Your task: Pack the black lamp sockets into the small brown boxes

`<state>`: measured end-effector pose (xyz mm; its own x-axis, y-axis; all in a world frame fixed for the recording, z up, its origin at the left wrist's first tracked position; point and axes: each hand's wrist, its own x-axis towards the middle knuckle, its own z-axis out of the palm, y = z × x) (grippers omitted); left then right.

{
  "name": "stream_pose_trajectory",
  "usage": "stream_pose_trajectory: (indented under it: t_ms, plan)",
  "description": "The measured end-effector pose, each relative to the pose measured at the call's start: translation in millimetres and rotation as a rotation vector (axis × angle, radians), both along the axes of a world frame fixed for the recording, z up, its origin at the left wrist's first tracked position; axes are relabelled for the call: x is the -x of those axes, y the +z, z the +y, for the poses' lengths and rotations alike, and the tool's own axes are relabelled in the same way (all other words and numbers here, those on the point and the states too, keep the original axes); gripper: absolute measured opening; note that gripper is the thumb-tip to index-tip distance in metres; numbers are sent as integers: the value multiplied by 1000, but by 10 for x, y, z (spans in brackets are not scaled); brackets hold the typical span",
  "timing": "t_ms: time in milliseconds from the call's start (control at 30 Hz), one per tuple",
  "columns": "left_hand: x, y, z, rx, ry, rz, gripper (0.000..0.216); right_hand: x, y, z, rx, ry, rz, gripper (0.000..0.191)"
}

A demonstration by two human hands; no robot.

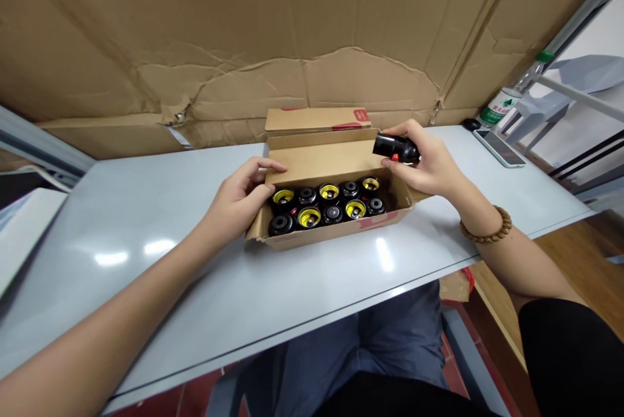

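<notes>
The right hand (423, 160) closed its grip around a black canister (396, 148) above an open cardboard box (322, 232) near the worktop's (146, 293) back edge; the left hand (238, 201), open, touched the box's left rim.

From my remote station, I log the following items on the operator's body in the head camera view.

1. The left hand (238, 199) and right hand (429, 160) are bare.
2. A bracelet (487, 225) of round brown wooden beads circles the right wrist, right of frame centre.
3. A black sleeve (570, 352) covers the right upper arm at the lower right of the frame. It is plain, with no visible marking.
4. Blue-grey trousers (390, 332) show at the bottom centre, with soft creases in the cloth.
5. Black cloth (394, 397) runs along the bottom edge of the frame, in front of the trousers. It matches the sleeve in colour.
</notes>
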<state>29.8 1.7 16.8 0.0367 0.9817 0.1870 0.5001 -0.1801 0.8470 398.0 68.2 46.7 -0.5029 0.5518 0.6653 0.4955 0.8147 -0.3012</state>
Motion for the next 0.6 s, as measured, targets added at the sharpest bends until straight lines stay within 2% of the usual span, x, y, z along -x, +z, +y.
stream_pose_trajectory:
  t_ms: [167, 333, 433, 600]
  plan:
    - [1, -2, -3, 9, 4, 12, 40, 15, -19, 16, 56, 10, -6, 50]
    - [7, -25, 4, -2, 1, 0, 38, -8, -5, -6, 15, 11, -11, 39]
    - [10, -32, 6, -8, -1, 6, 37, -15, 12, -12, 14, -2, -11, 39]
    - [9, -16, 0, -4, -4, 46, 38, 12, -5, -1, 46, 14, -19, 56]
